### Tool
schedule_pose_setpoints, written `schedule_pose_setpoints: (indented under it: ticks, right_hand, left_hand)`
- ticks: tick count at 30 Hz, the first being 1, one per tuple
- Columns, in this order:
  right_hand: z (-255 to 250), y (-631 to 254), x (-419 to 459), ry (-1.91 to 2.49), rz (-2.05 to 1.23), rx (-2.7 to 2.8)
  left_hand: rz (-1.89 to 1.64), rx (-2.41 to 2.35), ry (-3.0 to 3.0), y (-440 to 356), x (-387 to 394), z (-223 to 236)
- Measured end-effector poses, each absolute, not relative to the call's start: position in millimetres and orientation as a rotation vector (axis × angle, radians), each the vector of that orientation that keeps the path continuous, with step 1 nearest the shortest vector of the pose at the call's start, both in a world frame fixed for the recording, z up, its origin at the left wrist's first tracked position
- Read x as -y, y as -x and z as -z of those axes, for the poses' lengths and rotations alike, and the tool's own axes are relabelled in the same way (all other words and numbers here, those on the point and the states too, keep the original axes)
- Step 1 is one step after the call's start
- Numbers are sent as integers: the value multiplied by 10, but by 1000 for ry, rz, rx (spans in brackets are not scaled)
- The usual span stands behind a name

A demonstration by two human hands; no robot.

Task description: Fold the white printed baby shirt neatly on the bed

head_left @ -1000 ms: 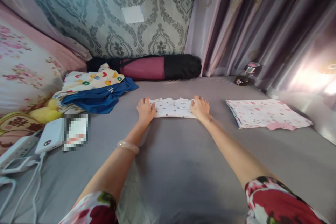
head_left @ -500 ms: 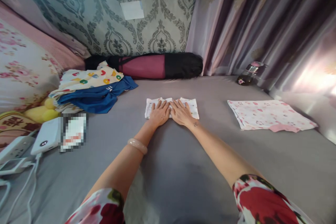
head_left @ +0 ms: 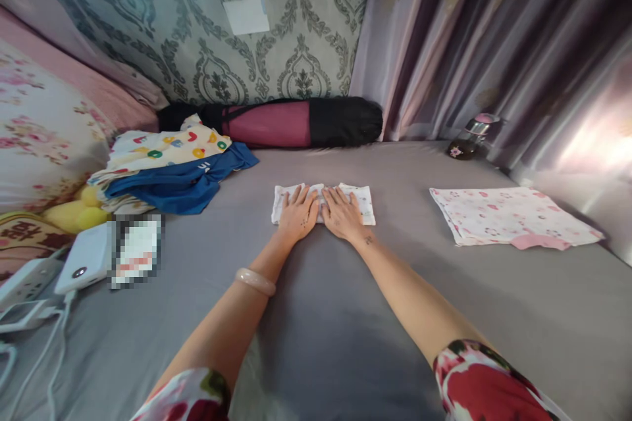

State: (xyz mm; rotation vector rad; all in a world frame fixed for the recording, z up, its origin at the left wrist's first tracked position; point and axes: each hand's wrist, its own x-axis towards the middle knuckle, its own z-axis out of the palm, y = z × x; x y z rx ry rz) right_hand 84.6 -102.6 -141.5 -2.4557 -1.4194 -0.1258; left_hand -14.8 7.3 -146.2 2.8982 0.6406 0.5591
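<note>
A small folded white cloth with a faint print (head_left: pixel 366 200) lies flat on the grey bed sheet (head_left: pixel 336 316). My left hand (head_left: pixel 299 214) rests palm down on its left half, fingers stretched out. Beside it, my right hand (head_left: pixel 342 212) presses flat on the right half, fingers also extended. The hands are close together near the cloth's middle and hide much of it, so I cannot tell what kind of garment it is. To the right lies a folded white garment with pink print (head_left: pixel 508 214).
At the left are a pile of clothes with a blue garment (head_left: pixel 182 181), a white power bank (head_left: pixel 86 260) with cables and a power strip (head_left: pixel 29 276). A black and maroon long bag (head_left: pixel 269 123) lies along the wall. A glass bottle (head_left: pixel 467 141) stands by the curtain.
Both hands stay flat on the cloth, with the fingers shifted only slightly. The camera view has moved a little.
</note>
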Motion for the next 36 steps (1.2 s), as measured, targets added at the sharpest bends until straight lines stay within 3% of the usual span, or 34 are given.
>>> schedule_pose_setpoints:
  ticks: [4,9,16,26,36]
  right_hand:
    - [1423,-846,1072,2466,253,1361]
    - [1430,-888,1103,2534,101,1351]
    - [1397,-887,1095,2563,51,1354]
    - [1382,-942,1162,2602,160,1258]
    - [1419,-1024,1163,2675,17,1210]
  left_hand:
    - [-735,-860,-2859,148,-71,1502]
    - [-520,-799,-2905,134,-78,1528]
    - [-512,-814,-2892,131,-86,1528]
    - [-786,-916,-2779,162,-80,1513]
    - [-597,-1065,-2783,126,-123,1573]
